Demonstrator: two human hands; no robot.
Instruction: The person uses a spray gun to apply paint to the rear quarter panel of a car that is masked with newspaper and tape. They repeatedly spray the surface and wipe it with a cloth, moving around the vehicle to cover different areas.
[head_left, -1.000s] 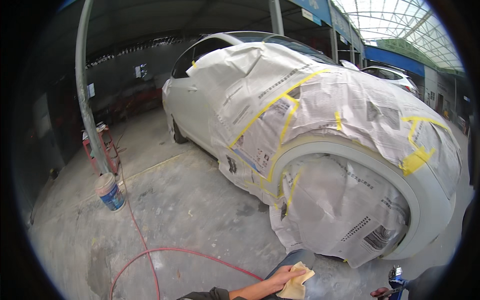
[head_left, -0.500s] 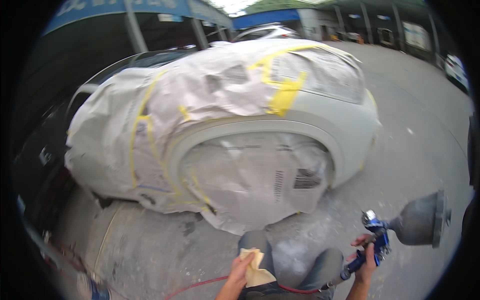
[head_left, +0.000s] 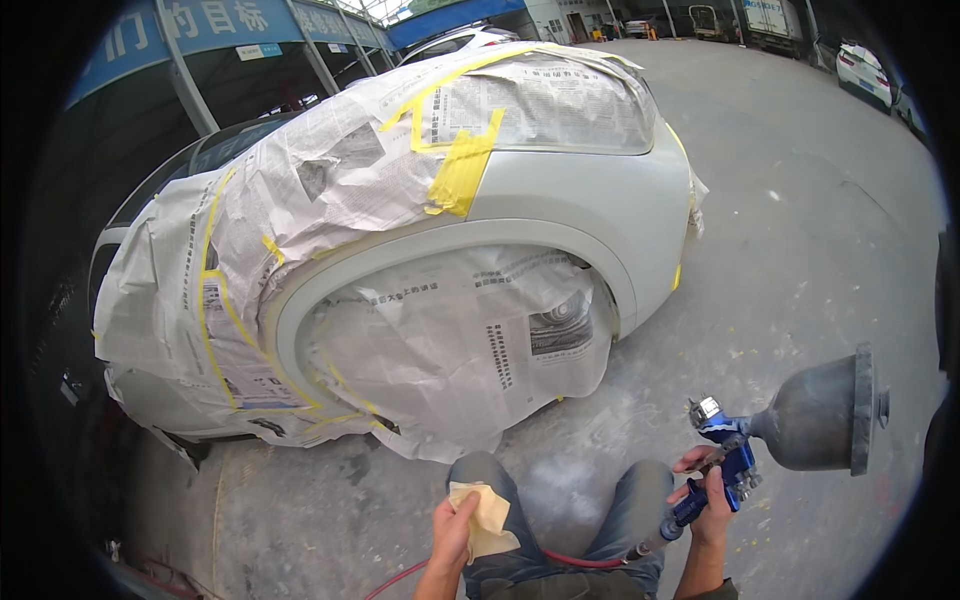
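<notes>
My left hand (head_left: 453, 525) is closed on a pale yellow cloth (head_left: 486, 520), held over my left knee. In my right hand (head_left: 711, 505) is a blue spray gun (head_left: 738, 460) with a big dark grey cup (head_left: 815, 415) pointing off to the right. Its silver nozzle faces up and left. A red hose (head_left: 580, 561) runs from the gun's handle across my lap. Ahead stands a pale car (head_left: 570, 190), its wheel arch and rear side bare. Newspaper (head_left: 430, 330) hides the wheel, and more covers the side and window, held by yellow tape (head_left: 466, 165).
The grey concrete floor (head_left: 780, 260) carries pale dust marks and yellow specks. A white car (head_left: 864, 72) stands far right, another white car (head_left: 460, 42) behind the papered one. Posts (head_left: 188, 85) and a blue banner (head_left: 240, 25) line the left side.
My view has shifted, so the papered car sits further left and the picture is sharper. The cloth and spray gun stay in my hands, both appearing slightly further left.
</notes>
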